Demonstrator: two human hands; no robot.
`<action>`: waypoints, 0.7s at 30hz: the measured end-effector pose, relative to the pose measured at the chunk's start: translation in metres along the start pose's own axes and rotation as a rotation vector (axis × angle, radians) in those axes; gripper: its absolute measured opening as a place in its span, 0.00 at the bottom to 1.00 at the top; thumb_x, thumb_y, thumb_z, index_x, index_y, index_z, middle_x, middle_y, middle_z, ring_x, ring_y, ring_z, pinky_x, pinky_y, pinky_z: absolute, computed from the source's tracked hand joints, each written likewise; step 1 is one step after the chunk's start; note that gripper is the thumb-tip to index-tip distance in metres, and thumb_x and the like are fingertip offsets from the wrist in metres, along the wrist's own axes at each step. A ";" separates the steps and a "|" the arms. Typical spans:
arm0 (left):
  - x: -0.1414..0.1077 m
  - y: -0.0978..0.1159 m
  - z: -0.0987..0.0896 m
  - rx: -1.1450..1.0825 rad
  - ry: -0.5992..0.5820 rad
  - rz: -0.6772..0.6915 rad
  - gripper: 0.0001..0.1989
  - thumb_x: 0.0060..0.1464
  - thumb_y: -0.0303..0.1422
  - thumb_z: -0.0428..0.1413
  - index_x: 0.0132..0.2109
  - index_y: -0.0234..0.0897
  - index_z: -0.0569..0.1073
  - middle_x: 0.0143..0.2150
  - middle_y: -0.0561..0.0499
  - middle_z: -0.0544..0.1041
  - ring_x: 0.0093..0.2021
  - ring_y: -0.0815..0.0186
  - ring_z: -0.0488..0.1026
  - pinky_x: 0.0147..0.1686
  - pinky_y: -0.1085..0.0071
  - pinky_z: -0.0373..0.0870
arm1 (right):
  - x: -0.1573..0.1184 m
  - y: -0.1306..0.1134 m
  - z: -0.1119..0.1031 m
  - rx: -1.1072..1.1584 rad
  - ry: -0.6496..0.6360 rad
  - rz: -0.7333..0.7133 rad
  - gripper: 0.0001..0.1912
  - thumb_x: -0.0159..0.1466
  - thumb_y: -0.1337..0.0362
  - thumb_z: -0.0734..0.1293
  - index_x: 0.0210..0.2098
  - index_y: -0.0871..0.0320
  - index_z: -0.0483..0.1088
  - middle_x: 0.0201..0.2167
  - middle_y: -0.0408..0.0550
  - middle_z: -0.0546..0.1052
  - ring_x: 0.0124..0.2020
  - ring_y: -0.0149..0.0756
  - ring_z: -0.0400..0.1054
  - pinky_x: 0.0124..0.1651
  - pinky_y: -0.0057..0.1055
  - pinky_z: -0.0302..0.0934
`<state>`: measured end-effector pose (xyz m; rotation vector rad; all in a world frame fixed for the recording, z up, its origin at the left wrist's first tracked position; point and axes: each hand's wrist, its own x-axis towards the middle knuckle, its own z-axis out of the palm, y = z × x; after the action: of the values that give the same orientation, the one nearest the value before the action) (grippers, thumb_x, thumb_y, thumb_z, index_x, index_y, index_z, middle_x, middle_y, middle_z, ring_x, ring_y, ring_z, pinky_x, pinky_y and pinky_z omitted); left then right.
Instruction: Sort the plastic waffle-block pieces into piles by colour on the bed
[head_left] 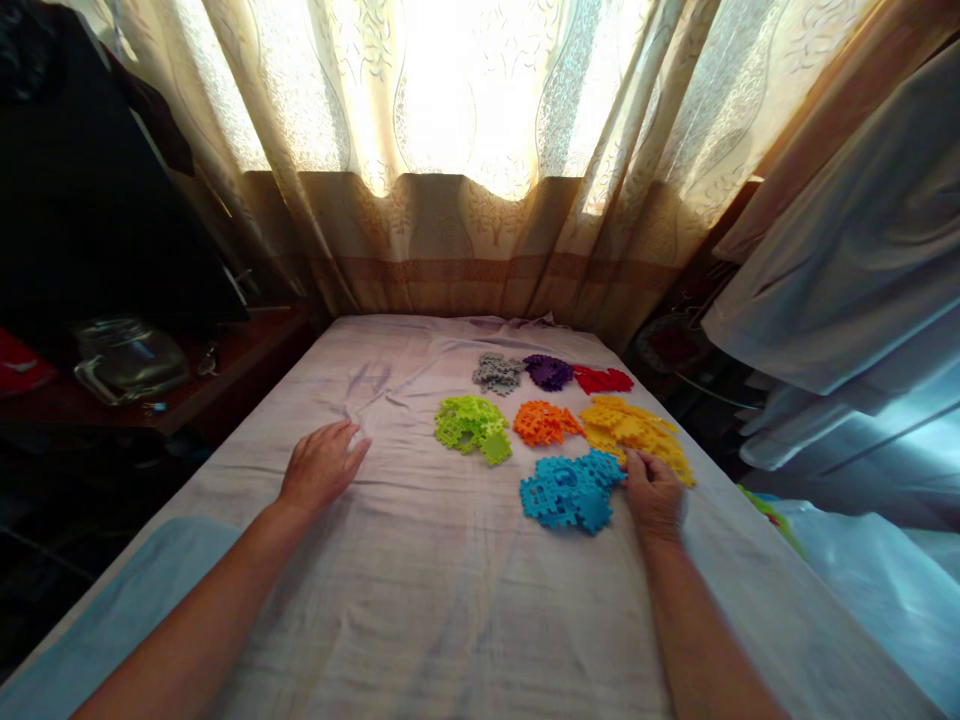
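Several heaps of flat, notched plastic pieces lie on the right half of a cloth-covered table. My right hand [654,492] is closed at the right edge of the blue heap [570,490], just in front of the yellow heap [634,428]; whatever its fingers grip is too small to name. Left of the yellow pieces are an orange heap [541,423] and a lime green heap [471,427]. Farther back sit grey [497,373], purple [548,372] and red [602,379] heaps. My left hand [322,467] rests on the cloth at the left, fingers extended, holding nothing.
The table [420,600] has a pale, wrinkled cloth. Behind it hangs a patterned curtain [480,230]. A glass jar [131,360] stands on a dark wooden shelf [247,365] at the left, below a black screen [97,200]. Pale clothes [847,250] hang at the right.
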<state>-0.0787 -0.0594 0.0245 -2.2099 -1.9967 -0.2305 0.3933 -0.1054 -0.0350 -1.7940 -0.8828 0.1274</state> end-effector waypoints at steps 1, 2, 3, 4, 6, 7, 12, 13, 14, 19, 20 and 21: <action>0.020 0.001 -0.001 -0.016 -0.024 0.017 0.27 0.64 0.46 0.40 0.60 0.40 0.70 0.64 0.45 0.69 0.65 0.59 0.64 0.64 0.61 0.56 | 0.000 0.000 -0.001 0.005 0.013 -0.003 0.33 0.54 0.34 0.59 0.31 0.59 0.75 0.24 0.53 0.78 0.23 0.39 0.68 0.32 0.35 0.63; 0.039 0.003 0.001 -0.035 -0.071 0.010 0.27 0.64 0.45 0.39 0.62 0.41 0.68 0.66 0.45 0.67 0.67 0.59 0.61 0.65 0.60 0.54 | 0.001 -0.001 -0.001 0.011 0.022 -0.006 0.33 0.53 0.34 0.59 0.30 0.59 0.75 0.24 0.52 0.78 0.23 0.39 0.68 0.32 0.35 0.63; 0.058 0.004 0.004 -0.054 -0.132 -0.015 0.27 0.65 0.45 0.38 0.64 0.42 0.65 0.68 0.46 0.64 0.68 0.60 0.58 0.66 0.59 0.52 | 0.001 -0.001 -0.002 0.013 0.024 -0.006 0.33 0.53 0.34 0.60 0.30 0.59 0.75 0.23 0.52 0.78 0.23 0.38 0.67 0.32 0.35 0.63; 0.075 0.003 0.009 -0.060 -0.160 -0.037 0.28 0.65 0.45 0.37 0.65 0.43 0.64 0.69 0.46 0.62 0.69 0.60 0.57 0.66 0.56 0.51 | 0.001 -0.001 -0.003 0.013 0.020 -0.003 0.33 0.53 0.34 0.60 0.29 0.59 0.75 0.23 0.52 0.77 0.22 0.38 0.67 0.31 0.35 0.63; 0.102 0.000 0.021 -0.070 -0.211 -0.078 0.28 0.65 0.46 0.37 0.65 0.45 0.64 0.69 0.46 0.63 0.69 0.58 0.57 0.65 0.51 0.52 | 0.001 -0.001 -0.003 0.005 0.019 0.001 0.32 0.53 0.34 0.61 0.29 0.59 0.75 0.22 0.51 0.77 0.22 0.37 0.66 0.31 0.35 0.62; 0.111 -0.003 0.027 -0.072 -0.232 -0.107 0.28 0.65 0.46 0.36 0.65 0.46 0.64 0.69 0.46 0.63 0.69 0.56 0.58 0.64 0.48 0.53 | 0.000 -0.001 -0.003 0.001 0.022 0.001 0.32 0.53 0.35 0.61 0.29 0.59 0.75 0.22 0.50 0.77 0.22 0.37 0.66 0.31 0.35 0.62; 0.134 -0.021 0.044 -0.062 -0.288 -0.262 0.31 0.63 0.46 0.34 0.68 0.44 0.59 0.73 0.44 0.53 0.71 0.48 0.51 0.63 0.38 0.50 | -0.006 -0.004 -0.002 0.023 0.058 -0.010 0.29 0.55 0.38 0.62 0.30 0.59 0.75 0.22 0.50 0.76 0.22 0.37 0.66 0.30 0.34 0.62; 0.135 -0.023 0.044 -0.063 -0.293 -0.273 0.31 0.63 0.46 0.34 0.68 0.44 0.59 0.73 0.43 0.52 0.71 0.48 0.51 0.63 0.38 0.49 | -0.003 -0.005 -0.003 0.025 0.077 -0.020 0.29 0.56 0.39 0.62 0.31 0.60 0.76 0.22 0.50 0.77 0.23 0.37 0.67 0.30 0.33 0.63; 0.136 -0.024 0.043 -0.063 -0.295 -0.276 0.32 0.63 0.46 0.34 0.68 0.43 0.59 0.73 0.43 0.53 0.71 0.47 0.51 0.63 0.38 0.48 | 0.003 -0.005 -0.004 0.021 0.111 -0.037 0.29 0.57 0.40 0.61 0.32 0.60 0.76 0.23 0.51 0.77 0.24 0.38 0.68 0.31 0.33 0.64; 0.108 -0.022 0.049 -0.088 -0.189 -0.246 0.33 0.62 0.45 0.36 0.67 0.33 0.60 0.72 0.36 0.53 0.71 0.47 0.50 0.65 0.40 0.47 | 0.081 0.011 -0.021 -0.165 0.309 -0.163 0.31 0.60 0.43 0.57 0.40 0.61 0.78 0.39 0.58 0.80 0.40 0.45 0.72 0.44 0.39 0.65; 0.096 -0.021 0.054 -0.117 -0.120 -0.227 0.33 0.62 0.45 0.36 0.67 0.32 0.60 0.72 0.37 0.54 0.71 0.48 0.50 0.65 0.43 0.48 | 0.100 0.016 -0.023 -0.214 0.267 -0.170 0.30 0.60 0.44 0.57 0.41 0.61 0.78 0.41 0.57 0.80 0.43 0.46 0.72 0.48 0.41 0.65; 0.082 -0.019 0.059 -0.148 -0.056 -0.195 0.33 0.62 0.45 0.36 0.67 0.34 0.61 0.71 0.39 0.56 0.71 0.50 0.51 0.66 0.45 0.49 | 0.116 0.022 -0.024 -0.248 0.185 -0.145 0.29 0.61 0.45 0.57 0.41 0.59 0.79 0.42 0.56 0.80 0.45 0.46 0.72 0.49 0.41 0.65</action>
<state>-0.0889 0.0352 -0.0147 -2.1256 -2.2980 -0.3542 0.4993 -0.0556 -0.0063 -1.9255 -0.9223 -0.2478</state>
